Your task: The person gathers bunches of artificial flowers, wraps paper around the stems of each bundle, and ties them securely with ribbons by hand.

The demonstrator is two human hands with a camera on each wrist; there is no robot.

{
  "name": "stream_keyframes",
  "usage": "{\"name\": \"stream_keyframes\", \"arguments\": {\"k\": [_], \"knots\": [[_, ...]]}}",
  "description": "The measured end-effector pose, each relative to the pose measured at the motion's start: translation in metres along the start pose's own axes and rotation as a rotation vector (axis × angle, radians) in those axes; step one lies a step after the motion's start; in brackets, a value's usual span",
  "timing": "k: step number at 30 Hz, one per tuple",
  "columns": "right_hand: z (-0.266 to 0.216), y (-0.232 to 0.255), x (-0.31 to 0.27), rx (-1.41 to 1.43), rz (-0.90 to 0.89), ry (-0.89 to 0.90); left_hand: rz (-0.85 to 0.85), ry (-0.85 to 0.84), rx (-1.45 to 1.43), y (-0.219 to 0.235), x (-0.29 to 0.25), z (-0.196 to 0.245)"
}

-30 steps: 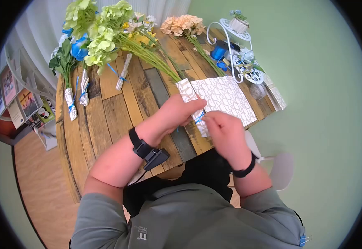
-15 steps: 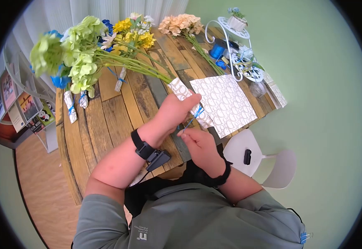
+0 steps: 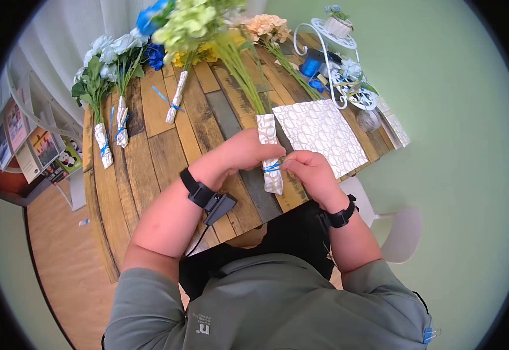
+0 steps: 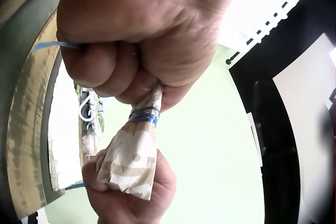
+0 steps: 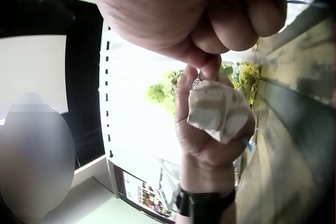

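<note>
Over the wooden table (image 3: 149, 169), our left hand (image 3: 244, 153) grips the green bouquet's paper-wrapped stems (image 3: 269, 149) to steady them, while our right hand (image 3: 310, 175) pinches the blue ribbon (image 3: 272, 168) cinching the wrap.

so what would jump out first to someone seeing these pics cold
Most striking is the bunch of green artificial flowers with its stems wrapped in white patterned paper, held over the middle of the round wooden plank table. The left hand grips the wrap while the right hand pinches the thin blue ribbon tied around it. Smaller wrapped blue flower bunches lie at the table's far left.
</note>
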State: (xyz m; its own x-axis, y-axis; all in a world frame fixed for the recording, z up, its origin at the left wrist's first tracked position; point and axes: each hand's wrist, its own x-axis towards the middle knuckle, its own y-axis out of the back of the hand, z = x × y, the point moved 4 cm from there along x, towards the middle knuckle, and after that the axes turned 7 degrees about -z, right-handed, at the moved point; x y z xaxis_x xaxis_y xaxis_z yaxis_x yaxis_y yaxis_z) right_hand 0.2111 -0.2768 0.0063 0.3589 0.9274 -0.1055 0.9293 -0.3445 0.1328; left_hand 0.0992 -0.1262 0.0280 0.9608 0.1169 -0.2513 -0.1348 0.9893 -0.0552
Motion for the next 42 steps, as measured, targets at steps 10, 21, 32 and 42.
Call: {"name": "stream_keyframes", "arguments": {"k": [10,21,32,42], "knots": [[-0.021,-0.049,0.052,-0.722,-0.105,0.253,0.164,0.077,0.267,0.056,0.017,-0.026],[-0.007,-0.088,0.132,-0.924,-0.339,0.496,0.463,0.016,0.727,0.134,0.052,-0.086],[0.038,-0.074,0.177,-0.181,-0.575,0.176,0.325,0.209,0.037,0.129,0.033,-0.079],[0.046,-0.065,0.183,0.086,-0.602,-0.116,0.659,0.073,0.700,0.116,0.025,-0.054]]}}
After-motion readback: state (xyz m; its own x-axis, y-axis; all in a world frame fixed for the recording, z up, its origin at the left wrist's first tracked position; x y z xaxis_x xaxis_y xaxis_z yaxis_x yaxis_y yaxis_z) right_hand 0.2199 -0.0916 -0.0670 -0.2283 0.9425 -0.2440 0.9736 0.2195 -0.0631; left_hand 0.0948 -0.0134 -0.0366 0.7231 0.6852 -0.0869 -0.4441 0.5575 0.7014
